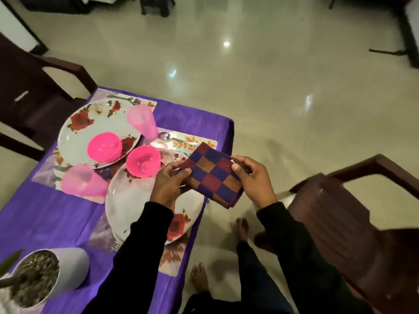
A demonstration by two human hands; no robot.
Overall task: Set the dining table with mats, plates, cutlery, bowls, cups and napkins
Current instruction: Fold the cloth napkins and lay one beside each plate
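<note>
A folded checked napkin (213, 175) in blue, red and orange hangs over the table's right edge. My left hand (169, 184) pinches its left side and my right hand (254, 177) pinches its right corner. Below lies the near floral plate (127, 205) with an upturned pink bowl (142, 162) on it. The far floral plate (77, 132) carries another upturned pink bowl (104, 147). Two pale pink cups, one (141, 121) at the back and one (82, 183) at the left, stand mouth down. A spoon (167, 137) lies on the near mat (195, 141), and a fork (124, 98) lies beyond the far plate.
A purple cloth (56, 220) covers the table. A white plant pot (45, 277) stands at the front left. One dark wooden chair (34, 87) is at the far left, another (353, 211) close on my right. My bare feet are on the glossy tiled floor (272, 87).
</note>
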